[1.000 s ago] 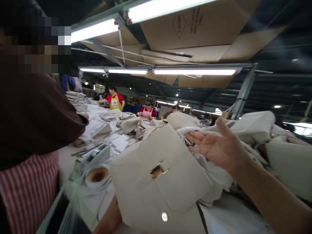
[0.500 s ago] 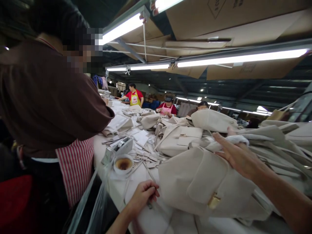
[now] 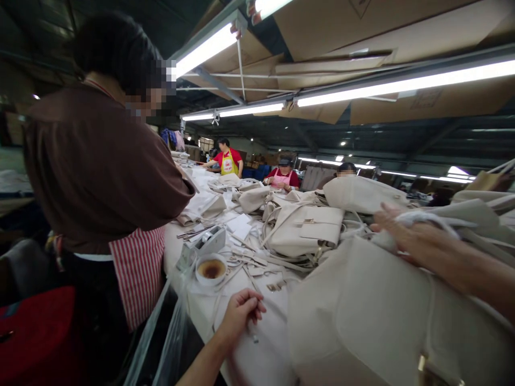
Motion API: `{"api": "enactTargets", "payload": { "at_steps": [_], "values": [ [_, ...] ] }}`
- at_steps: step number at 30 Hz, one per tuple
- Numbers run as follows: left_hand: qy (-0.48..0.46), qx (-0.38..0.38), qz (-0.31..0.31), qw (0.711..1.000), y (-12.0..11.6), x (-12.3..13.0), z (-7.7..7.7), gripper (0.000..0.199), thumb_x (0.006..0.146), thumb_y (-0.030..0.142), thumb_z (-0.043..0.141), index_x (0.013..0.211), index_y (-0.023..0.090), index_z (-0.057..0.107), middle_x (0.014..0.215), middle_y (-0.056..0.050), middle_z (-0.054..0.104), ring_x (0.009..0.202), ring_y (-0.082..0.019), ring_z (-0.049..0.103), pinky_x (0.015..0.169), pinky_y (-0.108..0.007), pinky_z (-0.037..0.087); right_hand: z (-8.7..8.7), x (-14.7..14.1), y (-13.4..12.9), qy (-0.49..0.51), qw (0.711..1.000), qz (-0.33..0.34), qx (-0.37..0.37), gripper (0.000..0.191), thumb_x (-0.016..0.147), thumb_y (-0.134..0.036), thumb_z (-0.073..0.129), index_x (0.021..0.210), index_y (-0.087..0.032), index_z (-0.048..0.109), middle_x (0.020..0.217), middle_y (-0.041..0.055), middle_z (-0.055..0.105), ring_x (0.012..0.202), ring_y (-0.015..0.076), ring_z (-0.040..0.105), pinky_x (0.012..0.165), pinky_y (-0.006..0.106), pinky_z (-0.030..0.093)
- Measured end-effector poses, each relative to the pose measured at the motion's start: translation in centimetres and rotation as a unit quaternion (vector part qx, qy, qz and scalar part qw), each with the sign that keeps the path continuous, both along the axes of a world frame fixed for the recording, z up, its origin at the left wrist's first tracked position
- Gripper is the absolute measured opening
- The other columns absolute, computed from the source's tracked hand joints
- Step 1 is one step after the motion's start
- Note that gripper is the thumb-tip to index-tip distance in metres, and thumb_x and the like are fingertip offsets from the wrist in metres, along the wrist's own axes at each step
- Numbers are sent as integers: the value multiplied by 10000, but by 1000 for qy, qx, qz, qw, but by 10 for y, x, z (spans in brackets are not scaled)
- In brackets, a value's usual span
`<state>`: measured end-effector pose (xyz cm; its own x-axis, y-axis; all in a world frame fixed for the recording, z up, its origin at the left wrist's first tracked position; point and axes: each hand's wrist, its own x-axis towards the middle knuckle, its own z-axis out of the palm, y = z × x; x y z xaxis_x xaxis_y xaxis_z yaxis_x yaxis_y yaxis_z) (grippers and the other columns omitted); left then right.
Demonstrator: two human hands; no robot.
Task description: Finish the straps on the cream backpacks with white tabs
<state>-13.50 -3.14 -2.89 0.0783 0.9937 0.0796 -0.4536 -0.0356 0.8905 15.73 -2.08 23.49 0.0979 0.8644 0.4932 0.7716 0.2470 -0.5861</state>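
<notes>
Bag (image 3: 374, 311) nearer right than before. Left hand (image 3: 242, 312) curled, right hand (image 3: 416, 244) at white cloth (image 3: 416, 216), finger grip unclear. Far apron (image 3: 229, 164): lettering illegible.

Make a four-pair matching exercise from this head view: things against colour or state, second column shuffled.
1. Nearest bag
2. Apron
3. Left hand
4. Round dish

A. Red and white stripes
B. White, brown inside
C. Loosely curled
D. Pale, with gold-coloured hardware

Pairs: 1-D, 2-A, 3-C, 4-B
</notes>
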Motion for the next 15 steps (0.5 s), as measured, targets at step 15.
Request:
{"api": "enactTargets", "payload": {
  "at_steps": [15],
  "values": [
    [529, 136, 114, 830, 124, -42, 38, 278, 906, 346, 578, 1117, 169, 613, 1146, -85, 627, 997, -206, 616, 861, -410, 526, -117, 39, 17, -357, 929, 18, 90, 484, 818, -584, 486, 1079, -194, 601, 1182, 213, 673, 1102, 357, 631, 912, 516, 507]
  ]
}}
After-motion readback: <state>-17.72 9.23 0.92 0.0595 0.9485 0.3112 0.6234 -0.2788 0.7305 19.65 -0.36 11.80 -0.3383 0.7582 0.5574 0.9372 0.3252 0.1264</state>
